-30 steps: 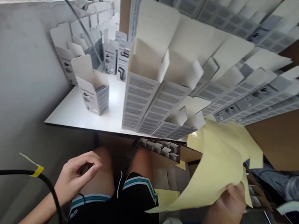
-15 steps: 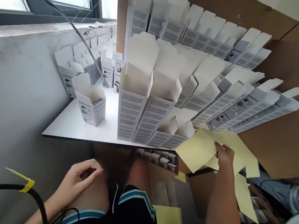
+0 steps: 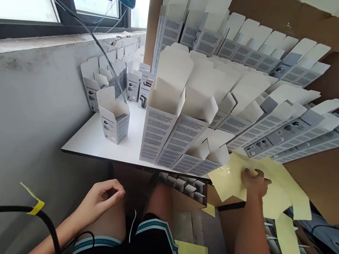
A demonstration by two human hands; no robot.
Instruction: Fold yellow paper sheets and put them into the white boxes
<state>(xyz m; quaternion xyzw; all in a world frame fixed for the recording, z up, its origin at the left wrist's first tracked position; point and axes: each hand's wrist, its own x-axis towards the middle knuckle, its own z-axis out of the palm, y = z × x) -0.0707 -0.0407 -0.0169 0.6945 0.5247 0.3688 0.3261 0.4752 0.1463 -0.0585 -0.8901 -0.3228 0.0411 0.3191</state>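
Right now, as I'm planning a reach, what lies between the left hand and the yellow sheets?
In the head view, the right knee and an open carton appear between the left hand and the yellow sheets.

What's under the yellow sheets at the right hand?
Brown cardboard shows below the near edge of the yellow sheets; whatever their middle covers, beneath the right hand, is hidden.
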